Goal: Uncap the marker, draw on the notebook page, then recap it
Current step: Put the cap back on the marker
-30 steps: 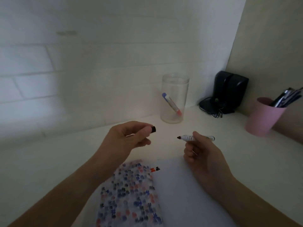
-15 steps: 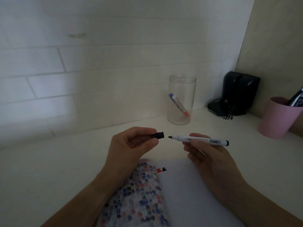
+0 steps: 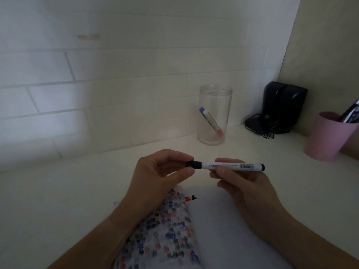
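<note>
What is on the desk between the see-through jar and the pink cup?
In the head view, a black speaker with tangled cords sits farther back between the clear plastic jar and the pink cup.

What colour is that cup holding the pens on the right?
Pink; the cup shows clearly in the head view.

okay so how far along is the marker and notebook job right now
Nearly finished. The black cap sits over the tip end of the marker: the left hand pinches the cap, the right hand holds the barrel, above the open notebook. Whether it is fully seated can't be told. Little of the page shows; the visible part looks blank, so drawing can't be confirmed. Left: press the cap home.
</note>
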Demonstrator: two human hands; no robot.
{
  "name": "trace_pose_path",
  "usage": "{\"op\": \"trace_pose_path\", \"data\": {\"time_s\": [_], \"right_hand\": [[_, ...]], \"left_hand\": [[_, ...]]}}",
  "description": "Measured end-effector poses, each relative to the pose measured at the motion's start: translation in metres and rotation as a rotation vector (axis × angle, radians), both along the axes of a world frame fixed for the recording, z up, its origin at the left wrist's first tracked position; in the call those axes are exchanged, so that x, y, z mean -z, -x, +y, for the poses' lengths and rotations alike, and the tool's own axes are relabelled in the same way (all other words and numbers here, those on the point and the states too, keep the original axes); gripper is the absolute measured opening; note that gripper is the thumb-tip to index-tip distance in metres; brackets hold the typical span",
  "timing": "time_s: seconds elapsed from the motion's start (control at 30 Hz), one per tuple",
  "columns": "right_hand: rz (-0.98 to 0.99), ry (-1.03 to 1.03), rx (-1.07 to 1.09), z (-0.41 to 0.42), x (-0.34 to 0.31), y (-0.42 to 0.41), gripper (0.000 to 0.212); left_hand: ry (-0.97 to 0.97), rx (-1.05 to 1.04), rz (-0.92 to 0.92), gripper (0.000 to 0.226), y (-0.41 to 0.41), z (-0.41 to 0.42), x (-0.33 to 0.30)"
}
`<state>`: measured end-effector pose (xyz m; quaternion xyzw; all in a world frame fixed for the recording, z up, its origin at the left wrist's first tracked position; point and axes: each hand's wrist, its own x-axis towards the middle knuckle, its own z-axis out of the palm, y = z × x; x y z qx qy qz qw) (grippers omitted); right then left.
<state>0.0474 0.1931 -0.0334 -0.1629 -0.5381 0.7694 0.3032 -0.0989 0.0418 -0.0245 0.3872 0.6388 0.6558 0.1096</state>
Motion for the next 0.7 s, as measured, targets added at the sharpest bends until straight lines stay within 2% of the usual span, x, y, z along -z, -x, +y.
{"op": "trace_pose_path", "data": {"time_s": [0.13,0.33,0.53,0.63,0.7], "right_hand": [[0.013,0.013,-0.007,0.0001,0.0005,0.0021,0.037],[0.046,0.047,-0.045,0.0007,0.0016,0.0056,0.037],[0.048,-0.013,-0.039,-0.001,0.001,0.0039,0.039],[0.038,-0.053,-0.037,-0.0035,-0.0026,0.0038,0.052],[0.038,-0.021,0.01,-0.0035,-0.0036,0.0042,0.044]], "left_hand": [[0.0,-0.012,0.077,0.019,0.0027,-0.0035,-0.001],[0.021,-0.011,0.128,0.016,0.0051,-0.004,0.0004],[0.051,0.032,0.119,0.023,0.004,-0.0064,0.0025],[0.093,0.01,0.2,0.012,0.0061,-0.0021,0.0033],[0.121,-0.017,0.294,0.011,0.0055,0.0015,0.0043]]}}
